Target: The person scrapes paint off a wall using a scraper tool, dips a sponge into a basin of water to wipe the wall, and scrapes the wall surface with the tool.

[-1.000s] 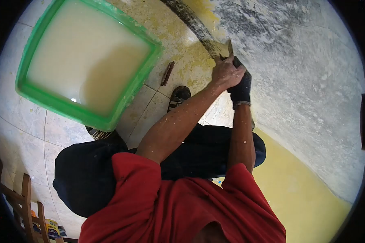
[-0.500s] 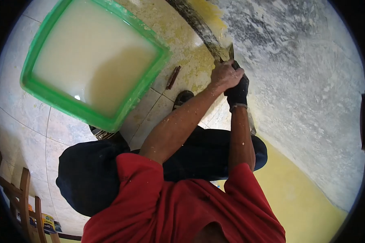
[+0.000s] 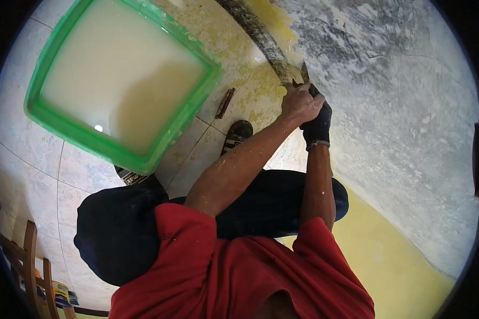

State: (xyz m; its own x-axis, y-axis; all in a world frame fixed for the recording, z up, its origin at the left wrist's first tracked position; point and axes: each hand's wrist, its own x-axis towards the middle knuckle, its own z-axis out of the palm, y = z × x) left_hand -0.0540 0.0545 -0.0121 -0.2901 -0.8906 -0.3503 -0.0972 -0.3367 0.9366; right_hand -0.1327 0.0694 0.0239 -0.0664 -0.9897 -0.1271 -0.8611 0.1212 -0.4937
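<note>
My bare left hand [image 3: 302, 103], with pale residue on it, is closed at the base of the wall and overlaps my right hand. My right hand [image 3: 318, 125], in a dark knitted glove, is closed round the dark handle of a scraper. The scraper's narrow metal blade [image 3: 305, 72] points up, against the wall's lower edge. A small dark pointed tip sticks out by my left fingers; whether it belongs to a second tool I cannot tell. The left fingers' hold is partly hidden. The wall [image 3: 388, 106] is patchy grey and white, with yellow paint remnants [image 3: 274, 18] near the hands.
A green basin [image 3: 183, 130] of cloudy whitish liquid stands on the stained tile floor [image 3: 26, 143]. Beside it lies a reddish-brown strip [image 3: 225, 103]. A dark baseboard strip [image 3: 253, 29] runs toward my hands. My sandalled foot [image 3: 238, 135] is close by. Wooden furniture [image 3: 29, 250] stands lower left.
Both hands and the scraper have shifted slightly right and down in view, still together at the wall's base. More of my sandalled foot shows now.
</note>
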